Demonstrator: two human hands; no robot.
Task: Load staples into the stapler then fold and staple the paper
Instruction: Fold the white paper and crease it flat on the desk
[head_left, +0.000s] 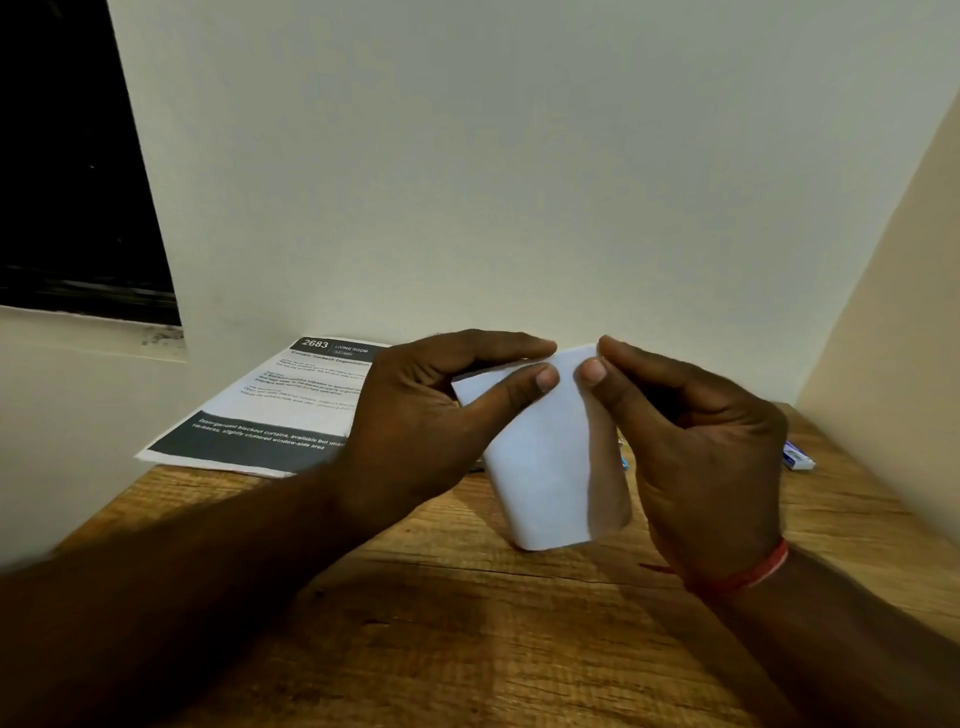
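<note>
Left forearm (182, 597) and right forearm (857, 639) are seen nearest, reaching in over the near edge of the wooden table (467, 649).

- A white paper (540, 467) is held up over the middle of the table, roughly upright, its upper edge toward the wall. Its lower end is rounded, as if doubled over; a shaded band runs down its right side.
- The upper edge is pinched by the left hand (415, 431): the thumb is laid on the near face, the forefinger stretched along the back.
- The same edge is pinched just beside it by the right hand (696, 457), thumb in front, forefinger behind, the other fingers curled. The two thumbs are close but apart.
- A red thread band (753, 571) is worn on the right wrist.
- A printed sheet (275, 410), headed "2683 LIVING ROOM", is laid flat at the far left corner, partly hidden by the left hand.
- A small white-and-blue box (800, 457) is noted by the right edge, behind the right hand.
- A pale wall (519, 182) is met at the far edge; a dark window (67, 182) is set at upper left.
</note>
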